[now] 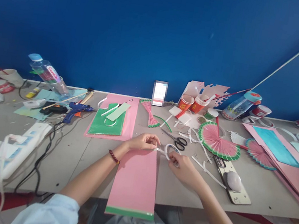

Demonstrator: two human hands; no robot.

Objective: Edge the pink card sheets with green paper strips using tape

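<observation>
A sheet of pink paper (136, 180) with a green strip along its near edge lies in front of me and overhangs the table's front edge. My left hand (144, 142) is at its far edge, the fingers pinched on the loose end of a white tape. From there a short length of tape (161, 151) runs to the tape roll (167, 154), which my right hand (183, 166) grips just beyond the paper's right side. Black-handled scissors (180, 143) lie past the roll. Folded pink-and-green paper fans (219, 141) rest further right.
A phone (243, 194) with a white rounded object (234, 181) on it lies to the right. Green paper (107, 126) lies on pink sheets at the back left, beside a blue glue gun (76, 111). A power strip (20, 153) and cables occupy the left; paper cups (185, 103) stand behind.
</observation>
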